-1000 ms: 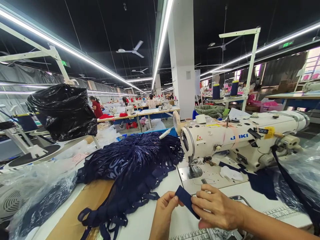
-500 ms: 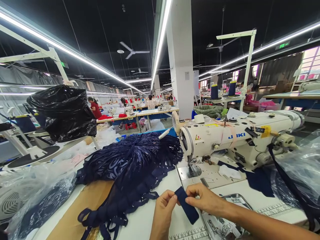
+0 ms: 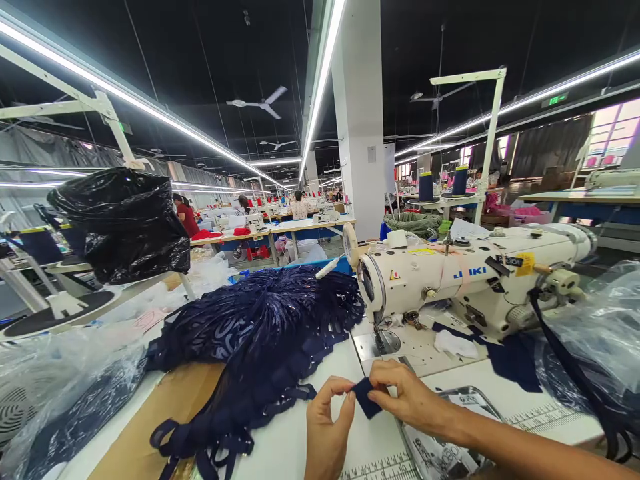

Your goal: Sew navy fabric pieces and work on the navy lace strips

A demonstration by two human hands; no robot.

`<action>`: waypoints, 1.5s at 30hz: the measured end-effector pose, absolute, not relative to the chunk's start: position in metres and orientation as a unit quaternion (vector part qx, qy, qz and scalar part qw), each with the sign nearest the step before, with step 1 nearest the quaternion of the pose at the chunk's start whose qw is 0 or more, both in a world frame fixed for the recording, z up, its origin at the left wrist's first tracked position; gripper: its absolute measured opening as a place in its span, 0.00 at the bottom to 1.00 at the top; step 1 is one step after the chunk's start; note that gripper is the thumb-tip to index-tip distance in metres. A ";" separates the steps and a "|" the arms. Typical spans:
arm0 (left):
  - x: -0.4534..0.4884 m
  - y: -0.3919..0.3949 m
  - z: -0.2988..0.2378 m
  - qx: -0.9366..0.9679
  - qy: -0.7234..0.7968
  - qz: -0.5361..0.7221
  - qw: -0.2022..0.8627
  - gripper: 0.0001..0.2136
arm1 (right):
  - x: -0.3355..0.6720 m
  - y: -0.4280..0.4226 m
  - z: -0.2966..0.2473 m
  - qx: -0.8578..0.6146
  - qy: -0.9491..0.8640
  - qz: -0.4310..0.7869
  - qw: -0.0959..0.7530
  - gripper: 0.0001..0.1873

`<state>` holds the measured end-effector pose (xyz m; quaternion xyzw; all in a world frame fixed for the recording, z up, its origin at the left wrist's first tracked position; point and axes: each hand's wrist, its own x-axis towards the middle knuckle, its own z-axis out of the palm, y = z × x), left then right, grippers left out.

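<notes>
A small dark navy fabric piece (image 3: pixel 368 403) is held up over the table in front of the sewing machine. My left hand (image 3: pixel 329 420) pinches its left edge between thumb and forefinger. My right hand (image 3: pixel 407 399) grips the upper right part with thumb and fingers closed. The piece looks short and roughly square, folded or tilted; I cannot tell which. Behind my hands stands the white sewing machine (image 3: pixel 425 283), its presser foot (image 3: pixel 384 340) above the metal needle plate. To the left lies a large heap of navy strapped garment pieces (image 3: pixel 250 327).
A metal tray (image 3: pixel 435 443) sits under my right forearm, beside printed ruler markings (image 3: pixel 383 467). Brown cardboard (image 3: pixel 150 427) and clear plastic bags (image 3: pixel 90 380) lie left. Navy scraps (image 3: pixel 515 363) and a white cloth (image 3: pixel 456 345) lie near the machine. Other people work far back.
The fabric hung as a long strip; now it shows much shorter between my hands. My left fingers have shifted on its edge, and my right hand has moved slightly left and up.
</notes>
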<state>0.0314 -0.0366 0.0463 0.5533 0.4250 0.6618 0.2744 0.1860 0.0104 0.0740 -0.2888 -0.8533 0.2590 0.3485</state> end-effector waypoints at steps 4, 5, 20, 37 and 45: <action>0.035 -0.042 0.054 0.687 0.382 0.616 0.053 0.06 | 0.187 0.012 0.072 -0.222 -0.865 0.168 0.419 0.09; 0.035 -0.042 0.054 0.706 0.367 0.606 -0.018 0.08 | 0.187 0.012 0.072 -0.204 -0.857 0.174 0.439 0.10; 0.035 -0.042 0.046 0.751 0.263 0.485 -0.363 0.09 | 0.190 0.012 0.074 -0.099 -0.826 0.161 0.531 0.12; 0.038 -0.040 0.044 0.755 0.261 0.495 -0.341 0.08 | 0.194 0.015 0.070 -0.134 -0.820 0.058 0.554 0.16; 0.039 -0.038 0.042 0.751 0.267 0.507 -0.327 0.08 | 0.196 0.018 0.073 -0.139 -0.821 0.059 0.550 0.15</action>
